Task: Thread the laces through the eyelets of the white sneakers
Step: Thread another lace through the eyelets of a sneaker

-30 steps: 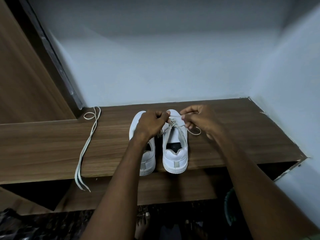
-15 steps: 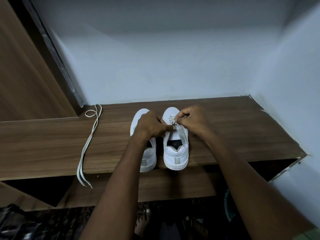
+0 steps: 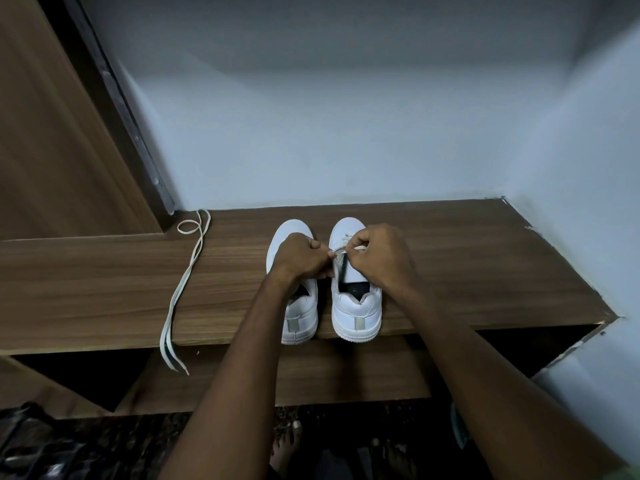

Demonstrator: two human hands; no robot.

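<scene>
Now both hands over right sneaker (image 3: 356, 299), left hand (image 3: 300, 258) and right hand (image 3: 379, 258) pinching lace (image 3: 340, 251)

Two sneakers (image 3: 356, 306), two laces (image 3: 180, 292), two hands (image 3: 301, 258).

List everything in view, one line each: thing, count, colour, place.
White low-top sneakers: 2, white; side by side on the shelf, heels at its front edge; left sneaker, right sneaker.
Lace being threaded: 1, off-white; at the right sneaker's eyelets, pinched between both hands.
Loose flat shoelace: 1, off-white; left on the shelf, ends hanging over the front edge.
Wooden shelf: 1, brown; against the wall.
Wall: pale blue-white; behind and right.
Wooden panel: 1, brown; upper left.
Bare feet: 2; on the dark floor below.
Left hand: 1; over the left sneaker, fingers curled on the lace.
Right hand: 1; over the right sneaker, pinching the lace.
</scene>
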